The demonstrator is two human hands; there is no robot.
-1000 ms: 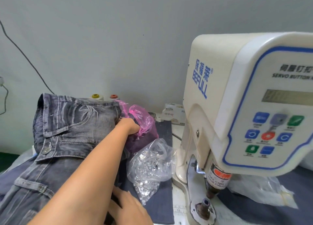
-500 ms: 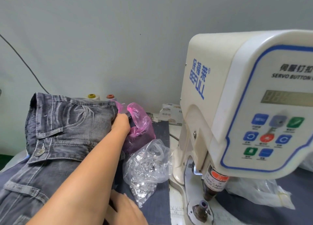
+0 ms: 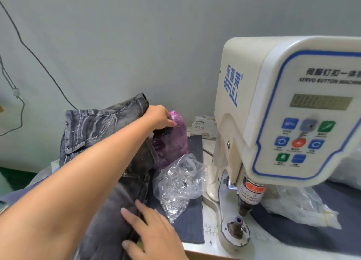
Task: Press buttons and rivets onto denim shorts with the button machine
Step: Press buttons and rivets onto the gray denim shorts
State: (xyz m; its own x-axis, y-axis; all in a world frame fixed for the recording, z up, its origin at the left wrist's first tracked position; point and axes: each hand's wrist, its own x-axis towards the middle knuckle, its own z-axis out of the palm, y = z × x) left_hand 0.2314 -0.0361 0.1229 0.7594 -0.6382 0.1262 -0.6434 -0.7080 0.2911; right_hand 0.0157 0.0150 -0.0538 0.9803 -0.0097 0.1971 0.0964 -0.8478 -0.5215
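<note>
Head view: left hand [image 3: 159, 116] clamped by curled fingers on the far top edge of the denim shorts [image 3: 101, 134], lifting it beside the pink bag [image 3: 174, 140]. Right hand [image 3: 154, 232] flat, fingers straight and apart, pressing the near denim. Shorts well left of the button machine [image 3: 289, 111] and its lower die [image 3: 237, 223], long axis near to far, right hand nearer. Grey, faded, white-stitched.

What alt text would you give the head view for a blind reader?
A left hand grips the top edge of grey denim shorts while the right hand rests flat on them, beside a white button machine and bags of metal parts.
</note>
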